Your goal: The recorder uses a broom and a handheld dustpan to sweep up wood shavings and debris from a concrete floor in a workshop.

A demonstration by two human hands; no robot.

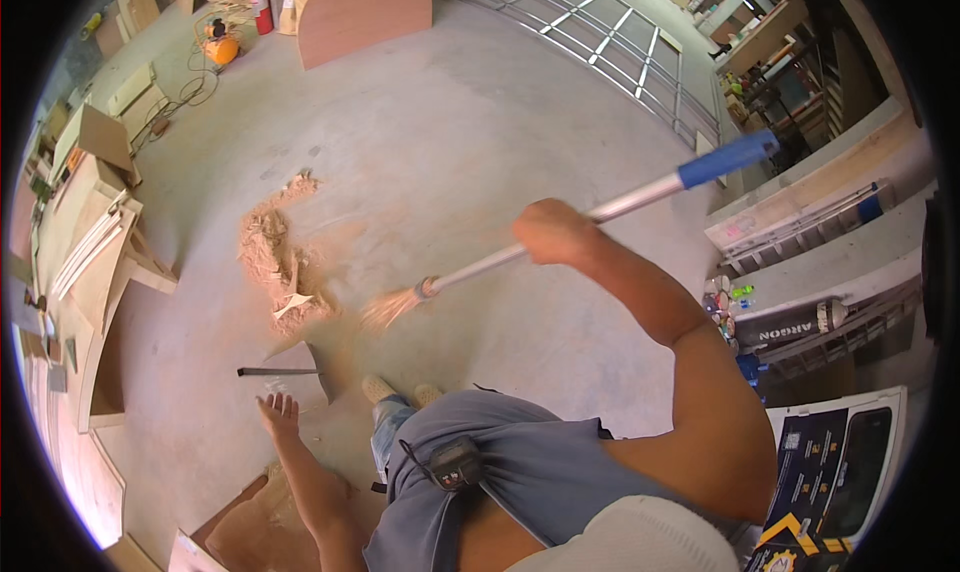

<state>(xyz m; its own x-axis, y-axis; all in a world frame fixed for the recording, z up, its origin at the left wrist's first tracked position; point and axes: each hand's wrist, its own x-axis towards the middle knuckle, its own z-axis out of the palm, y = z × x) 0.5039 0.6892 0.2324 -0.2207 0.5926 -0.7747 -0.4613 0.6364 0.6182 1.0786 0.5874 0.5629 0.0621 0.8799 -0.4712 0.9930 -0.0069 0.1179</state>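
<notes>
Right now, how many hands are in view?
2: right hand around the broom handle; left hand open near the dustpan. Any far off would be too small to tell.

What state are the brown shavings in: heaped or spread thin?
Mostly heaped: the shavings lie in a long, uneven mound on the floor, with a thin dusting beside it toward the broom.

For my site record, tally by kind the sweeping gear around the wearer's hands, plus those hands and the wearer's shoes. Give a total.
Broom: 1
Dustpan: 1
Hands: 2 (right hand, gripping; left hand, open)
Shoes: 2 (left shoe, right shoe)
Total: 6
</notes>
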